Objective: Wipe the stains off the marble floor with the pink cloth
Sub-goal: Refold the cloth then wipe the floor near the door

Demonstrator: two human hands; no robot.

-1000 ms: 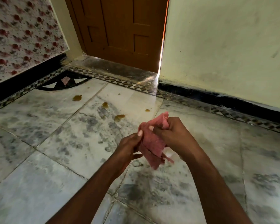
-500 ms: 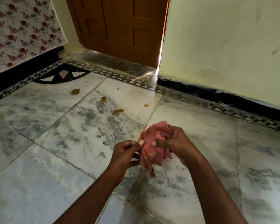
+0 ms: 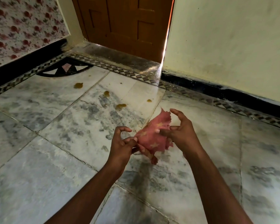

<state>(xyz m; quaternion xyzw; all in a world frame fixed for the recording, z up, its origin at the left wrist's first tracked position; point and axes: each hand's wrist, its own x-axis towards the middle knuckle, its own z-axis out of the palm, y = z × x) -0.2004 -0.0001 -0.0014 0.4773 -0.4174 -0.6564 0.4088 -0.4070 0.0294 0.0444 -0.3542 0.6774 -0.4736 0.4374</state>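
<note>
A pink cloth (image 3: 152,136) with pale star marks hangs bunched in the air between both hands, above the marble floor (image 3: 58,159). My left hand (image 3: 121,144) pinches the cloth's lower left edge between thumb and fingers. My right hand (image 3: 179,133) holds its right side with the thumb on the fabric, while the index finger arches free above it. Several yellow-brown stains lie on the floor beyond the cloth: one (image 3: 78,85) far left, one (image 3: 106,93) in the middle, one (image 3: 121,106) nearest the cloth, and a small one (image 3: 149,100).
A brown wooden door (image 3: 124,25) stands straight ahead, with light showing along its right edge. A pale wall (image 3: 233,46) with black skirting runs to the right, a floral-patterned wall (image 3: 23,29) to the left. A patterned tile border (image 3: 120,71) edges the floor.
The cloth has been spread out from a tight bunch into a wider sheet. My right hand has loosened its fist and its fingers have lifted; both hands have sunk lower toward the floor.
</note>
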